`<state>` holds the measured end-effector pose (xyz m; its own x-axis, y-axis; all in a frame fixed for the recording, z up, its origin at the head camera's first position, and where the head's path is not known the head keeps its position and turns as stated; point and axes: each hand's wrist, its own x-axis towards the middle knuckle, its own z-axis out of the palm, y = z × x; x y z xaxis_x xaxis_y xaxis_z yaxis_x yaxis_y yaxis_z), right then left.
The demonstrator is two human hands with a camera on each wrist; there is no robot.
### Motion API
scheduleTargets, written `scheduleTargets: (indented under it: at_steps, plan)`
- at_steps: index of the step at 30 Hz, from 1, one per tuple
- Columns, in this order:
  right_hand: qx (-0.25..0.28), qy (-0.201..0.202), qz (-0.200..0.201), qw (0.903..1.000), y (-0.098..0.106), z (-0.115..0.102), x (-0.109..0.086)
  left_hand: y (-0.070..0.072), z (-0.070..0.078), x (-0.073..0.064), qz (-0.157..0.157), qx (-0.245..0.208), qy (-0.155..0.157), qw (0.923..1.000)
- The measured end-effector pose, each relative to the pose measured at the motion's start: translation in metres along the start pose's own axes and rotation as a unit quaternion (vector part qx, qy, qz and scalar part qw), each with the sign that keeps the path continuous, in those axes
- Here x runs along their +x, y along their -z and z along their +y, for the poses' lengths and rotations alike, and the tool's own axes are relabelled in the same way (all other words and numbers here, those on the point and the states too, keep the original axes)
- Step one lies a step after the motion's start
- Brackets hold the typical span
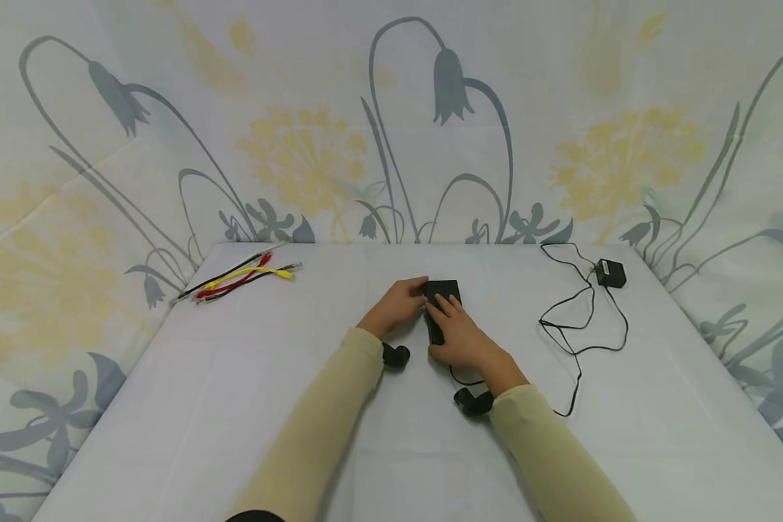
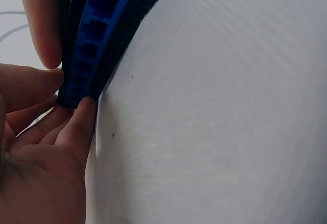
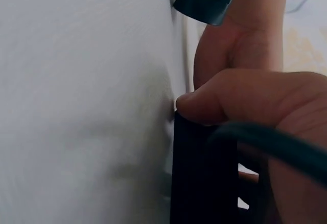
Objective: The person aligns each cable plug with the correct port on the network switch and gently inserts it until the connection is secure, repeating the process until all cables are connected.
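A black network switch [image 1: 445, 288] lies on the white table between both hands. Its side facing the left wrist camera shows a row of blue ports [image 2: 94, 29]. The left hand [image 1: 398, 303] holds the far left end, with thumb and fingers [image 2: 76, 127] around its edge. The right hand [image 1: 463, 335] lies over the switch, fingers across its top, thumb [image 3: 204, 104] against the near end. A thin black cable [image 1: 465, 381] runs from beneath the right hand. Part of the switch is hidden by the hands.
To the right lies a black power adapter [image 1: 611, 273] with its loosely looped cord [image 1: 574, 353]. A bundle of black, red and yellow cables [image 1: 241, 277] sits at the back left. Patterned fabric [image 1: 404, 130] surrounds the back and sides.
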<state>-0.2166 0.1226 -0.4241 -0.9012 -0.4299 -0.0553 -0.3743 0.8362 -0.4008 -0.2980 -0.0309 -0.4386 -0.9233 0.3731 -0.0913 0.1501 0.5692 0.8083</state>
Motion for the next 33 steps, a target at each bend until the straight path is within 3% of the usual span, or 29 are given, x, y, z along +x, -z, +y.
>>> scheduleTargets:
  at_steps: [7,16,25,33]
  plan:
    - [-0.009,0.011,0.015,0.9998,-0.005,0.004,0.004,0.003,-0.002,0.000,0.008,0.023,-0.009,0.9997]
    - [0.004,-0.006,0.002,1.0000,-0.009,0.005,0.004,0.007,-0.008,-0.009,0.014,-0.027,-0.001,0.9995]
    - [-0.002,-0.011,0.001,0.9999,-0.008,0.006,0.002,0.025,-0.019,-0.019,0.043,-0.035,0.013,0.9984]
    - [0.004,-0.017,0.006,0.9998,-0.008,0.007,0.000,0.046,-0.032,-0.026,0.076,-0.006,0.016,0.9970]
